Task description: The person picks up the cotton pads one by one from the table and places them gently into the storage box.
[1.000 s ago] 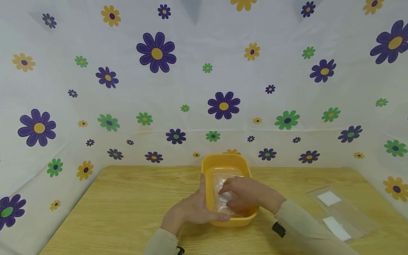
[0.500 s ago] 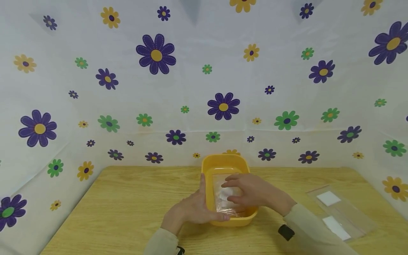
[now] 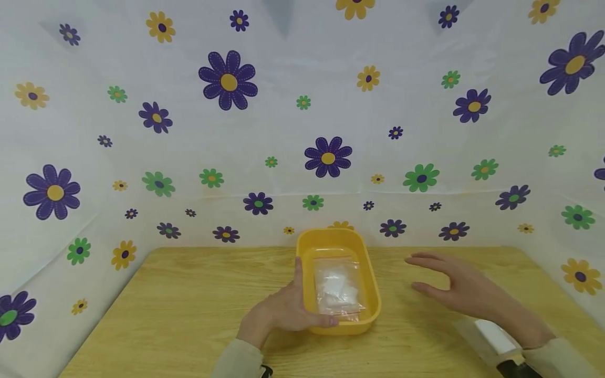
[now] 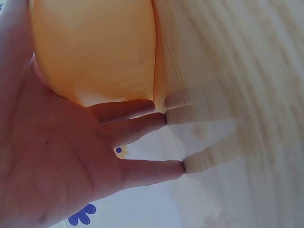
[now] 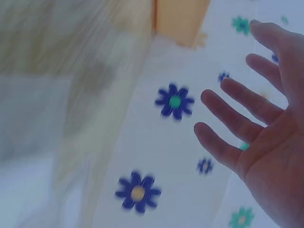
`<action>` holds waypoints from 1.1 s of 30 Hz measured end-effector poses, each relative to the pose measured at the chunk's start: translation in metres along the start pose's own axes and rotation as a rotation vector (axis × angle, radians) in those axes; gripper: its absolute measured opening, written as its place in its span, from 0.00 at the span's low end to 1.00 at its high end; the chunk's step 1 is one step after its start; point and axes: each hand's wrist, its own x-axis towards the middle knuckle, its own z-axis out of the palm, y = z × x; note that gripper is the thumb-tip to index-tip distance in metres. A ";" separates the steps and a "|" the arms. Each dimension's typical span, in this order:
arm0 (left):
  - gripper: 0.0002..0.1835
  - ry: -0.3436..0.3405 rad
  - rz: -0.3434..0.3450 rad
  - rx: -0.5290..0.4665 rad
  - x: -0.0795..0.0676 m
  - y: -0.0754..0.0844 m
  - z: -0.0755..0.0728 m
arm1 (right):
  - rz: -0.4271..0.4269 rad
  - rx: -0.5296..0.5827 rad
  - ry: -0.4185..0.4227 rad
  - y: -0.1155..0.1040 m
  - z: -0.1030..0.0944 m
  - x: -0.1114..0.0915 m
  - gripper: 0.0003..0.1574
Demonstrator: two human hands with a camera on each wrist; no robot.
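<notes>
A yellow plastic tub [image 3: 372, 278] stands on the table. Inside it lies a clear zip bag [image 3: 336, 289] with white contents. My left hand [image 3: 283, 310] rests against the tub's near left corner, its thumb along the front rim and its index finger up the left side. In the left wrist view, the other fingers [image 4: 147, 172] reach straight down the tub's outer wall to the table. My right hand [image 3: 465, 289] is in the air right of the tub, its fingers spread and nothing in it. Below its wrist is a clear bag with a white card [image 3: 493, 336], partly hidden by the arm.
The wooden table [image 3: 198, 310] runs back to a white flowered cloth [image 3: 283, 126] that hangs behind it and on both sides. The tub stands close to that back cloth. A dark wrist strap [image 3: 517, 367] overlaps the bag at the right.
My right hand has come up out of the tub, where it touched the bag, and moved right over the other bag. The left hand has kept its place at the tub.
</notes>
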 end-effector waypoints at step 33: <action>0.82 0.000 -0.003 -0.068 0.001 0.001 0.000 | 0.324 -0.060 -0.436 0.126 -0.027 -0.092 0.22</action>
